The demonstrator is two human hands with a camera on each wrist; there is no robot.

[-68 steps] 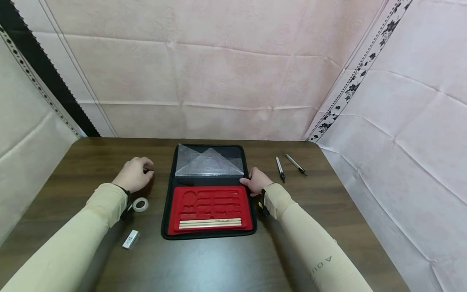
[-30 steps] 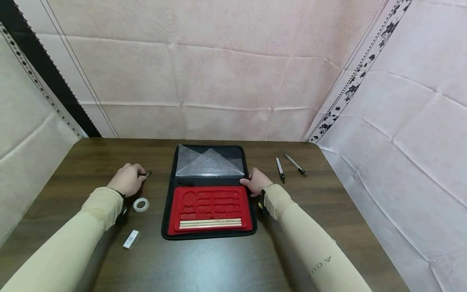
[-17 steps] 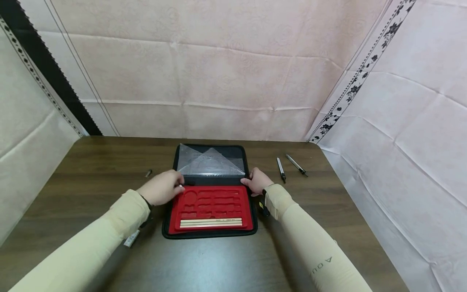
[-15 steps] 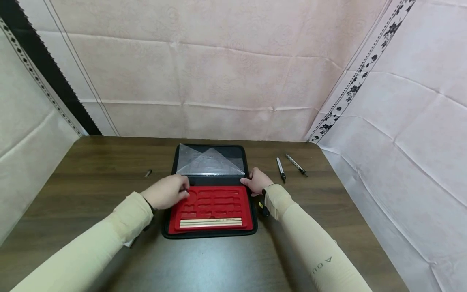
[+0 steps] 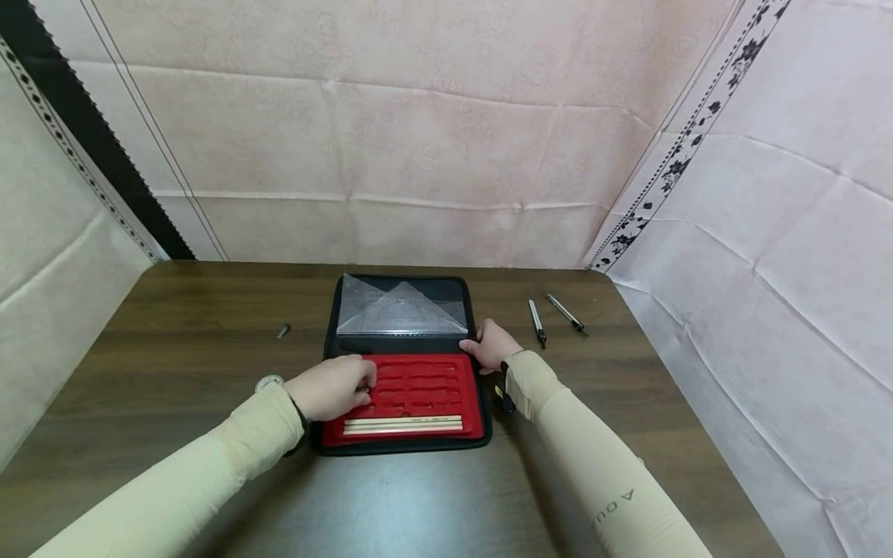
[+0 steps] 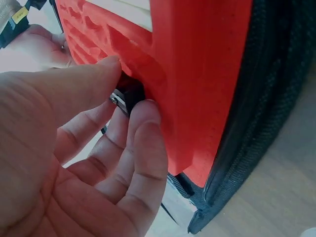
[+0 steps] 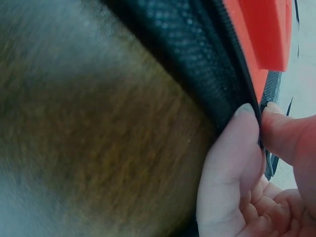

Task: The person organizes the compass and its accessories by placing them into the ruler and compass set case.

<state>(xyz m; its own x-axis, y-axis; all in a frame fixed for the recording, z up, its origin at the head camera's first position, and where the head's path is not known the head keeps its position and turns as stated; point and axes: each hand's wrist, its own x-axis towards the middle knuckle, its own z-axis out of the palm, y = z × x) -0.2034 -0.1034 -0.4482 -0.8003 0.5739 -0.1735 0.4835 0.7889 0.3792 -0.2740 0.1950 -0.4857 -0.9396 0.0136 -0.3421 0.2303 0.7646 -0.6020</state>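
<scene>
A black zip case (image 5: 401, 449) lies unfolded on the table, with a red moulded tray (image 5: 474, 403) in its near half. Over the tray's left side, my left hand (image 5: 333, 387) pinches a small black pencil sharpener (image 6: 133, 94) between thumb and fingertips. Its metal blade shows in the left wrist view, close over a recess of the tray. My right hand (image 5: 491, 346) grips the case's right edge near the fold, thumb on the inner side and fingers outside in the right wrist view. Cream pencils (image 5: 403, 426) lie in the tray's nearest slot.
Clear set squares (image 5: 405, 310) sit in the case's far half. Two slim silver-and-black drawing tools (image 5: 537, 324) lie to its right. A short dark metal piece (image 5: 284, 331) lies on the left, and a white ring (image 5: 268, 382) is partly hidden by my left sleeve.
My left hand picked up the pencil sharpener beside the dark metal piece, then moved right and nearer, over the red tray. Its sleeve now hides the small white block. My right hand stayed on the case edge.
</scene>
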